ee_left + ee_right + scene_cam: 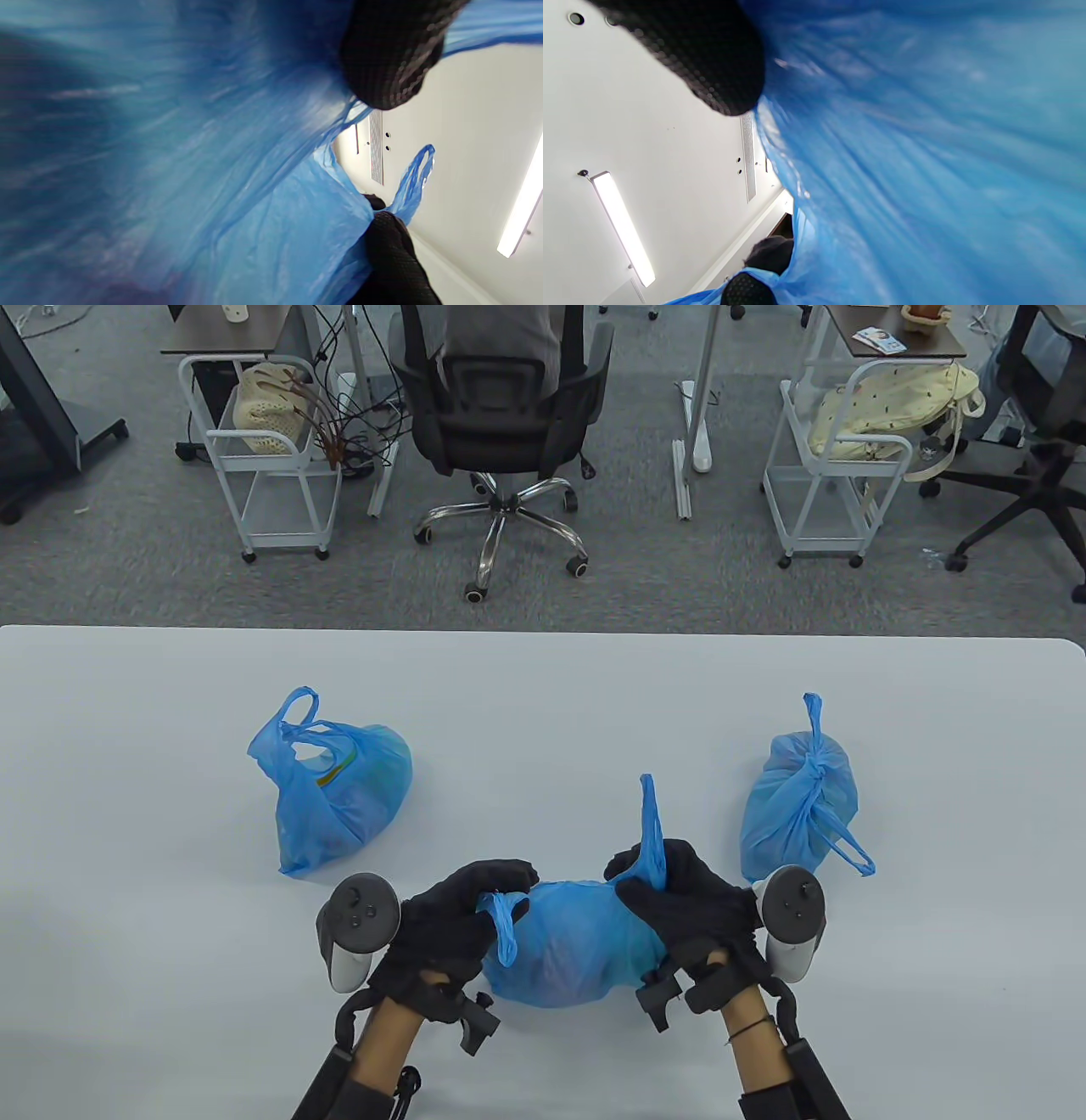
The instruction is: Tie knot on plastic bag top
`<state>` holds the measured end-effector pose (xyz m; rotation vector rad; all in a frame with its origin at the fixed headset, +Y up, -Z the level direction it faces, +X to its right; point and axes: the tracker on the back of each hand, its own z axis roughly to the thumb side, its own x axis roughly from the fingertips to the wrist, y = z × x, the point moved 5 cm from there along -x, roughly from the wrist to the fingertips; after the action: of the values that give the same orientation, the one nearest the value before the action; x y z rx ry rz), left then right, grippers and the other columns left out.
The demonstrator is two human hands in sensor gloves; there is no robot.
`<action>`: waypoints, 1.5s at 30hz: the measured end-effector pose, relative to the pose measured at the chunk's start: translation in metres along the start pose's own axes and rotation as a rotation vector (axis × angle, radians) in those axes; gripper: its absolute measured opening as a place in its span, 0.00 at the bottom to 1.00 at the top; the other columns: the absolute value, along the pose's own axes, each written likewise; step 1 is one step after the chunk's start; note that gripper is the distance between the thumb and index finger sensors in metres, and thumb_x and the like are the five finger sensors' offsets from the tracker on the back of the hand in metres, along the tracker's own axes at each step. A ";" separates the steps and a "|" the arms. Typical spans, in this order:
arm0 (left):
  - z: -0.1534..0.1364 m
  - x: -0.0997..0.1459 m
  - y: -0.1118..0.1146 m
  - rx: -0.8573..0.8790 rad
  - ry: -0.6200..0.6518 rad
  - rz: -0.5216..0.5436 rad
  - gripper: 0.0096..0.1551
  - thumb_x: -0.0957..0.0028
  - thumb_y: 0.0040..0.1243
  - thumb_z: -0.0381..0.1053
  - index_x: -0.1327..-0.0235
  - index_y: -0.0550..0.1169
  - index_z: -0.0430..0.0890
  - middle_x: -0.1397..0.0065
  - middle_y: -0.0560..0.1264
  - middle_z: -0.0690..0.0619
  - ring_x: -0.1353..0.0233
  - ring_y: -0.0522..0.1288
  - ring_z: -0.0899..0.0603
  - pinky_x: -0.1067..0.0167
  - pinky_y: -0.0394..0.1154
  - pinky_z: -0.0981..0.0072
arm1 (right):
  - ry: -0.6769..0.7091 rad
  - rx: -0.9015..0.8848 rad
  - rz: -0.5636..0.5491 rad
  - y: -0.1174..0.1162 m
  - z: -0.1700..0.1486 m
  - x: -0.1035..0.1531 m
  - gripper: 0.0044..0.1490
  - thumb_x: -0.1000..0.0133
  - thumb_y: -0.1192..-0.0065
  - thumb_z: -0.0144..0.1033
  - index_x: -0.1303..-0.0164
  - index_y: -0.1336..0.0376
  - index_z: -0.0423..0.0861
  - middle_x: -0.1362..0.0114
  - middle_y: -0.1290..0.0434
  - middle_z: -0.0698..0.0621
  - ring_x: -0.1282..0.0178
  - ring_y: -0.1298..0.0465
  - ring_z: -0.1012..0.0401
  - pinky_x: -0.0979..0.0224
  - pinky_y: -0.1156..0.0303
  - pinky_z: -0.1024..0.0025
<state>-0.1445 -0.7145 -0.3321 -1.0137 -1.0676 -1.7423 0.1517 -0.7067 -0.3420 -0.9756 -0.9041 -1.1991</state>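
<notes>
Bag [568,942]: thin, slippery film | left hand [450,929] pinches one handle [506,925] | right hand [687,908] pinches other | grip near base.

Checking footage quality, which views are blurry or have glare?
Table view: sharp, evenly lit, no glare. Left wrist view: blue plastic bag smeared close up; bright ceiling light at right. Right wrist view: bag likewise soft; ceiling light blown out.
</notes>
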 end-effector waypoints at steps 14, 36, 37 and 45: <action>-0.006 0.000 0.015 0.362 -0.057 -0.017 0.20 0.43 0.56 0.60 0.38 0.79 0.63 0.36 0.88 0.58 0.31 0.82 0.43 0.29 0.67 0.35 | -0.009 -0.173 0.041 -0.017 0.012 -0.001 0.22 0.41 0.38 0.38 0.37 0.34 0.50 0.34 0.23 0.45 0.30 0.24 0.43 0.33 0.35 0.34; -0.017 -0.003 0.032 0.338 -0.148 -0.035 0.26 0.42 0.46 0.59 0.35 0.75 0.53 0.74 0.85 0.65 0.55 0.86 0.49 0.33 0.71 0.41 | 0.157 0.268 0.126 -0.058 0.032 0.007 0.24 0.40 0.44 0.35 0.35 0.37 0.43 0.53 0.22 0.49 0.57 0.19 0.51 0.41 0.31 0.37; -0.017 -0.003 0.032 0.336 -0.149 -0.034 0.26 0.42 0.46 0.59 0.35 0.75 0.52 0.75 0.84 0.65 0.56 0.86 0.49 0.34 0.71 0.41 | 0.173 0.275 0.123 -0.061 0.035 0.008 0.24 0.41 0.44 0.35 0.35 0.37 0.43 0.53 0.21 0.49 0.57 0.19 0.51 0.41 0.31 0.37; -0.011 -0.005 0.038 0.260 -0.103 -0.096 0.32 0.44 0.47 0.63 0.30 0.70 0.50 0.74 0.83 0.64 0.58 0.85 0.48 0.36 0.72 0.40 | 0.235 0.311 0.038 -0.064 0.045 0.015 0.35 0.42 0.40 0.37 0.28 0.43 0.37 0.54 0.21 0.50 0.58 0.18 0.52 0.42 0.29 0.38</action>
<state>-0.1104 -0.7342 -0.3300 -0.9090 -1.3883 -1.5880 0.0886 -0.6752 -0.3057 -0.5867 -0.8493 -1.0755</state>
